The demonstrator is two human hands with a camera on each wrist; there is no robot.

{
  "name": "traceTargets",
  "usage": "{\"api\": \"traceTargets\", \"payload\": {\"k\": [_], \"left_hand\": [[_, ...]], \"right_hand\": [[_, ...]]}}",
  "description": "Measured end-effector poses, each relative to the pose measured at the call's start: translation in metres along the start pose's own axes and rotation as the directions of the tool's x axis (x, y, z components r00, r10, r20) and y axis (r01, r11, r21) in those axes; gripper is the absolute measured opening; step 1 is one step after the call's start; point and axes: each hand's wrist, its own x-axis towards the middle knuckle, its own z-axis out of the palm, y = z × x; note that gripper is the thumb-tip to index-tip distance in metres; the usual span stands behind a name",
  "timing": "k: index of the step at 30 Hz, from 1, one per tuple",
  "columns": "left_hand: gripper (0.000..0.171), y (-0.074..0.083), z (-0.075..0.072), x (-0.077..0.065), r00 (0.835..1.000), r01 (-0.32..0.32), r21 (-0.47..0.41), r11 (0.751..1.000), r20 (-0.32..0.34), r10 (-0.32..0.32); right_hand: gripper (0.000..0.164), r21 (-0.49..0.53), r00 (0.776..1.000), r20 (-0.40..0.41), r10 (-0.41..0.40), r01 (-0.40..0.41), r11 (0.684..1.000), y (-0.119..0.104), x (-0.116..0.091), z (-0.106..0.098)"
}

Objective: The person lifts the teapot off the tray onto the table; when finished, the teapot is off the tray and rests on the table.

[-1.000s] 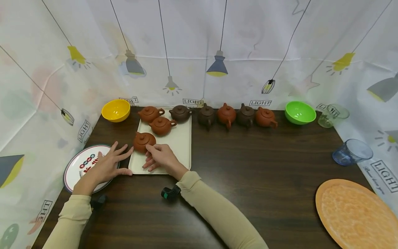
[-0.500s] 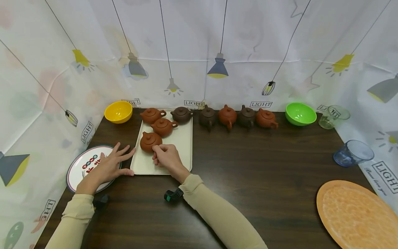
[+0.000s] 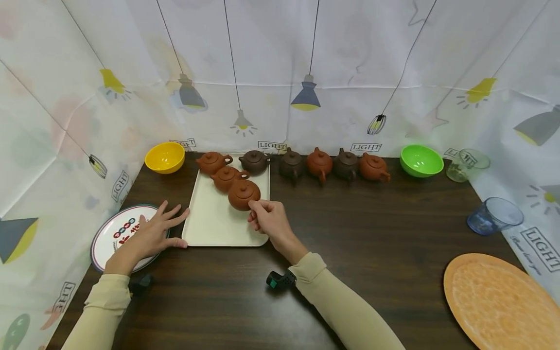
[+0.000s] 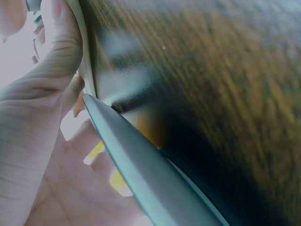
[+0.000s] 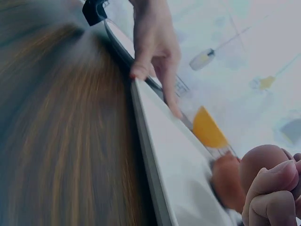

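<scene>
My right hand [image 3: 272, 221] pinches a reddish-brown teapot [image 3: 243, 195] by the handle, over the right side of the cream tray [image 3: 205, 228]. In the right wrist view its curled fingers [image 5: 275, 205] cover the handle. My left hand [image 3: 150, 236] is spread above the white plate [image 3: 105, 238], thumb and fingertips at the tray's left edge. Two more reddish-brown teapots, one at the back [image 3: 211, 162] and one in front of it [image 3: 227, 178], sit on the tray's far part. A dark brown teapot [image 3: 254, 161] stands at its back right corner.
Right of the tray, a row holds dark [image 3: 291, 164] and reddish-brown teapots [image 3: 319, 163]. A yellow bowl [image 3: 165, 158] stands back left, a green bowl [image 3: 421, 161] back right. Clear [image 3: 463, 167] and blue glasses [image 3: 492, 216] and an orange oval board [image 3: 503, 301] lie along the right.
My right hand has carried the teapot rightward across the tray, from its left side to its right side. The left hand has stayed at the tray's edge.
</scene>
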Motion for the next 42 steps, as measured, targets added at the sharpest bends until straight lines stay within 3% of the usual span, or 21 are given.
{"api": "traceTargets", "payload": {"k": [6, 12, 17, 31, 37, 42], "left_hand": [[0.101, 0.000, -0.002, -0.003, 1.000, -0.003, -0.004, 1.000, -0.001, 0.003], [0.101, 0.000, 0.000, -0.002, 1.000, -0.017, -0.015, 1.000, -0.001, 0.017], [0.101, -0.001, 0.001, -0.001, 1.000, -0.020, -0.011, 1.000, -0.003, 0.020], [0.101, 0.001, -0.002, -0.002, 1.000, 0.000, -0.011, 1.000, 0.014, 0.000], [0.102, 0.002, -0.003, -0.001, 1.000, 0.018, -0.009, 1.000, 0.023, -0.018], [0.103, 0.001, -0.002, -0.001, 1.000, 0.015, -0.004, 1.000, 0.025, -0.015]], "right_hand": [[0.042, 0.009, 0.999, -0.052, 0.000, 0.000, 1.000, -0.005, -0.005, -0.048], [0.042, -0.068, 0.998, -0.064, 0.005, -0.009, 0.998, -0.004, -0.003, -0.101], [0.042, -0.120, 0.998, -0.049, 0.037, -0.043, 0.992, 0.000, 0.000, -0.126], [0.034, -0.014, 0.977, 0.005, 0.213, -0.212, 0.977, -0.002, 0.003, -0.136], [0.044, 0.019, 0.982, -0.049, 0.184, -0.183, 0.983, -0.001, -0.002, -0.136], [0.057, 0.035, 0.980, -0.169, 0.109, -0.104, 0.994, 0.001, -0.010, -0.136]]}}
